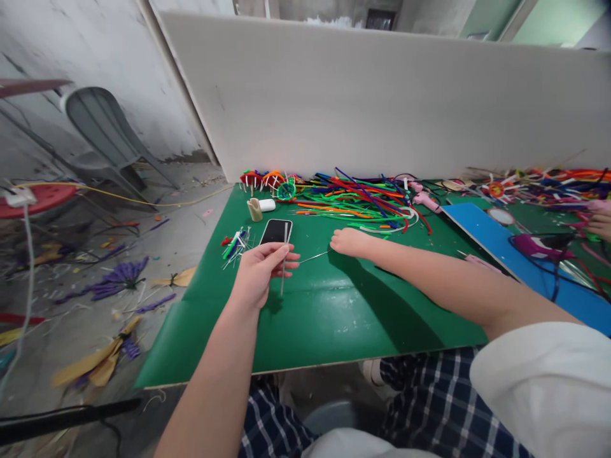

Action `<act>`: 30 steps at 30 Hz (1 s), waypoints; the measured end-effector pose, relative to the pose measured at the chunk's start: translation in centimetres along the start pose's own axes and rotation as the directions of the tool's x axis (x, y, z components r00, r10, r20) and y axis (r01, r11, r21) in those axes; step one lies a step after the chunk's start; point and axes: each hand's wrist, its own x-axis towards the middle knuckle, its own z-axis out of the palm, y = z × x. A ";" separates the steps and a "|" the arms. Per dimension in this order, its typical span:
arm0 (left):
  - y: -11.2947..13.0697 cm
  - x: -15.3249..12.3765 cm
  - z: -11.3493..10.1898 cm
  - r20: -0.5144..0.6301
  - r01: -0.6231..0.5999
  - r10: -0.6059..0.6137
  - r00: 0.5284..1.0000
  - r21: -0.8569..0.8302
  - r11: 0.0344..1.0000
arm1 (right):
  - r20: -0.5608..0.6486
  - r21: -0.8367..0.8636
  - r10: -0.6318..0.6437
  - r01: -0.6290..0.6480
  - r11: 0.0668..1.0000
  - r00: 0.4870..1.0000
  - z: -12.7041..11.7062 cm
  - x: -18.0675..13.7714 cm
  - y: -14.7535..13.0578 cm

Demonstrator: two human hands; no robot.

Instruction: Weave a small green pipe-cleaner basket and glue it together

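Navy-and-white plaid cloth (pixel 449 401), nearest, on the wearer's legs; at right, one white sleeve (pixel 534 381).

Counter (pixel 296 337): green, glossy top, front edge just beyond the legs.

Left hand (pixel 260 270): forearm rising forward from the lower edge of view, wrist above the counter, thumb uppermost. Holds a thin grey strip (pixel 282 280) between thumb and fingers, strip nearly upright in view, its lower end below the hand; other fingers loosely extended to the right.

Right hand (pixel 352 243): arm reaching across from the right, back of the hand up, fingers curled together on one end of a thin wire (pixel 315 257). Wire slants towards the left fingertips; whether they touch it cannot be told.

Phone (pixel 274 232): dark screen, just beyond the left hand. Beside it, left, a loose heap of slender stems (pixel 238 245).

Further back: beige holder (pixel 255 210), white case (pixel 267 205) beside it; a broad pile of multicoloured fuzzy stems (pixel 353 197); pink glue gun (pixel 426 198), at the pile's right.

Right side: blue board (pixel 482 235); beyond, another person's hand (pixel 599 224).

Rear: white partition (pixel 382 95), upright.
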 end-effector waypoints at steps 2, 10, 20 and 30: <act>0.2 0.0 -0.3 -0.014 -0.005 0.005 1.000 -0.013 1.000 | -0.013 0.000 0.004 -0.004 1.000 1.000 -0.5 -0.3 0.2; 0.2 0.3 -0.6 -0.145 -0.201 0.191 0.971 -0.056 0.978 | -0.387 0.424 0.429 -0.256 0.869 0.816 -6.3 -3.8 1.4; -3.8 1.9 3.4 0.018 -0.201 0.202 0.979 -0.046 0.978 | -0.321 0.923 0.655 0.071 0.377 0.684 -8.6 -2.6 -3.6; -5.1 2.6 3.1 0.028 -0.210 0.210 0.977 -0.016 0.978 | -0.342 0.932 0.669 0.148 0.331 0.660 -6.7 -0.5 -5.7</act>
